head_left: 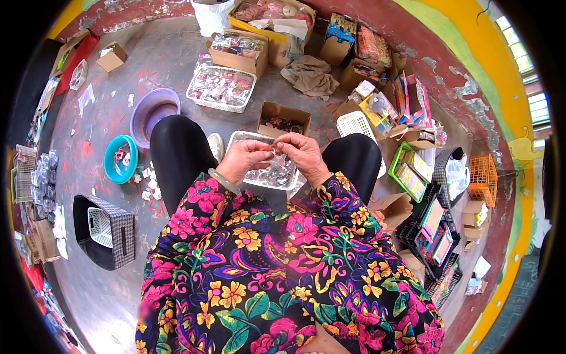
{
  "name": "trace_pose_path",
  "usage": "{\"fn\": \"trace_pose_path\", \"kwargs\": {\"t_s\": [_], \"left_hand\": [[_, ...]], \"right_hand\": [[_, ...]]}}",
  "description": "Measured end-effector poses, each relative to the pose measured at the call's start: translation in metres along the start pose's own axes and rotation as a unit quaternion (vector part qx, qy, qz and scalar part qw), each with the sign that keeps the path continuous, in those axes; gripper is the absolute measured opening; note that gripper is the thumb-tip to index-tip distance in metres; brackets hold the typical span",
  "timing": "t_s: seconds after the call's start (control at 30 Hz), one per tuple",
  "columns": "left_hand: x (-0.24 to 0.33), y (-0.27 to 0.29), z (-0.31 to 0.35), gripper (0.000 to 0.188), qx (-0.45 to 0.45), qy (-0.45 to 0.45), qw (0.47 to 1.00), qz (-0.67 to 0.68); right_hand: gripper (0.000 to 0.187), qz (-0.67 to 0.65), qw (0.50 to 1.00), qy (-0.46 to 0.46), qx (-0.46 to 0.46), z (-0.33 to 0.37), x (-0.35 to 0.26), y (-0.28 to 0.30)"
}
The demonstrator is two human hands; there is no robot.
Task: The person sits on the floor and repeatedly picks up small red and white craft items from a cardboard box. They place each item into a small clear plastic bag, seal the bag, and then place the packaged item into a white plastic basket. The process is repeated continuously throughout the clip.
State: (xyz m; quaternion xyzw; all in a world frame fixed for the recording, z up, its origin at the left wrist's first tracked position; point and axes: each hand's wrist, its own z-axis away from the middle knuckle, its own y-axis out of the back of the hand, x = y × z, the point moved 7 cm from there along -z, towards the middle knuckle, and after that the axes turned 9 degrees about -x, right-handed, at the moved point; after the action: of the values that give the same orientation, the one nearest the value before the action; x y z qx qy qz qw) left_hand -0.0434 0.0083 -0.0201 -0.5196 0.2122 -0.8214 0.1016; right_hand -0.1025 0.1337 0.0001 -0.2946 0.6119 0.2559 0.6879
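My left hand, with a pale bangle at its wrist, is closed in a pinch. Facing it, my right hand also pinches, and the fingertips of both almost meet. Whatever small thing they hold is too tiny to make out. Below them, between my knees, a white plastic basket holds several small clear-wrapped pieces. Just beyond it stands an open cardboard box with dark small items inside.
A purple basin and a teal basin stand on the floor to my left, near a grey checked bin. Ahead is a white basket of packets. Boxes, a green tray and black crates crowd the right side.
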Motion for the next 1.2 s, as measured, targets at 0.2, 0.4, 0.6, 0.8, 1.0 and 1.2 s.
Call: {"fn": "trace_pose_path", "kwargs": {"t_s": [0.2,0.4,0.6,0.8,1.0,1.2], "left_hand": [[-0.006,0.009,-0.003,0.016,0.027,-0.015,0.999,0.007],[-0.004,0.009,-0.004,0.015,0.030,-0.053,0.998,0.009],[-0.004,0.008,-0.004,0.015,0.011,-0.050,0.999,0.016],[-0.007,0.008,-0.006,0.016,-0.004,-0.058,0.997,-0.046],[-0.008,0.009,-0.007,0.018,-0.014,-0.062,0.997,-0.035],[-0.012,0.008,-0.008,0.020,-0.028,-0.042,0.998,-0.028]], "right_hand": [[0.014,-0.016,1.000,-0.003,0.022,0.001,0.001,0.003],[0.015,-0.011,1.000,-0.007,0.020,0.002,0.000,0.002],[0.017,-0.016,1.000,-0.001,-0.015,-0.005,0.009,0.001],[0.014,0.062,0.997,-0.030,-0.024,-0.003,0.017,0.001],[0.011,0.066,0.997,-0.034,-0.012,-0.002,0.005,-0.001],[0.013,-0.005,1.000,-0.021,0.003,-0.002,0.009,0.002]]}}
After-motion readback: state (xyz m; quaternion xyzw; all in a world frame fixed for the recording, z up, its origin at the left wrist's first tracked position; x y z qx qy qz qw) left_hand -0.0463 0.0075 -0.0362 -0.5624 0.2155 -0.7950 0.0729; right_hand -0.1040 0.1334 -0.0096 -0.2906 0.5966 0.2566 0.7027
